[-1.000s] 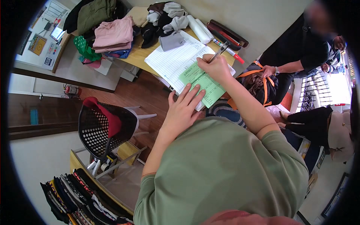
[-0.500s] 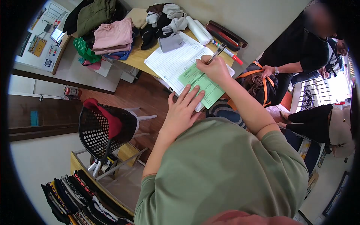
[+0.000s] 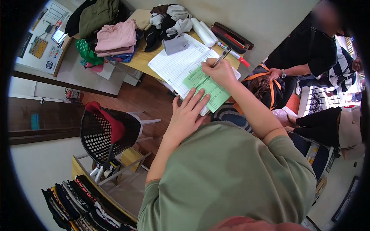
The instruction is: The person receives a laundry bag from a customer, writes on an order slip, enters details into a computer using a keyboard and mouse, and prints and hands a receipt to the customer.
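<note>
My right hand is closed around a pen, its side resting on the upper part of a green printed slip. Flat on the lower left edge of that slip lies my left hand, fingers spread. Beneath the slip is an open ruled notebook with handwriting on its pages. A grey folded cloth covers part of the notebook's upper edge. To the right of the pen lies a red-capped marker. The pen's tip is hidden by my fingers.
On the wooden table are folded pink clothes, a pile of socks and caps, white rolls and dark cases. A black chair stands left. At right, a person in black holds an orange-strapped bag.
My hands, the pen and the slip stay almost in place. In the background at right, another person in black and white has shifted and shows more.
</note>
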Action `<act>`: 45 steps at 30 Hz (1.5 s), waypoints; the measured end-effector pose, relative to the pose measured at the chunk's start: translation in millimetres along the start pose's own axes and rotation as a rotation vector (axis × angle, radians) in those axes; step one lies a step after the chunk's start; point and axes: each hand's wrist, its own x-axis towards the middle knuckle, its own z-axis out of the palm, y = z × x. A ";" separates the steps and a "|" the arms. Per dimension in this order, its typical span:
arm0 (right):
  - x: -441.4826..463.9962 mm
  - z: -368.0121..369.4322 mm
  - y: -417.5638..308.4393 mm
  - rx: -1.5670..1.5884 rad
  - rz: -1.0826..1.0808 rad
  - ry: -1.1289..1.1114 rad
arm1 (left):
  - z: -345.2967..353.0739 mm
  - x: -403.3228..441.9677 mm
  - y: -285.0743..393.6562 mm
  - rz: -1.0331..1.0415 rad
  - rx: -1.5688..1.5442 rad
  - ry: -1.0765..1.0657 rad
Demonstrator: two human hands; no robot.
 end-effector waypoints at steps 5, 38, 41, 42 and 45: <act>12.9 -0.1 17.5 0.103 0.008 0.061 | -1.3 0.6 0.3 -0.005 0.007 0.003; 9.4 -2.9 5.6 -0.066 0.058 0.019 | 0.5 0.4 -1.0 -0.025 -0.036 -0.018; 6.7 -6.6 -0.2 -0.075 0.041 -0.008 | -0.5 2.4 -0.7 -0.014 -0.030 -0.020; 7.0 -5.7 1.6 -0.066 0.038 -0.001 | -0.9 1.8 -0.8 -0.010 -0.026 -0.022; 8.8 -4.0 6.1 -0.060 0.016 0.002 | -2.2 2.0 0.0 -0.010 -0.050 -0.016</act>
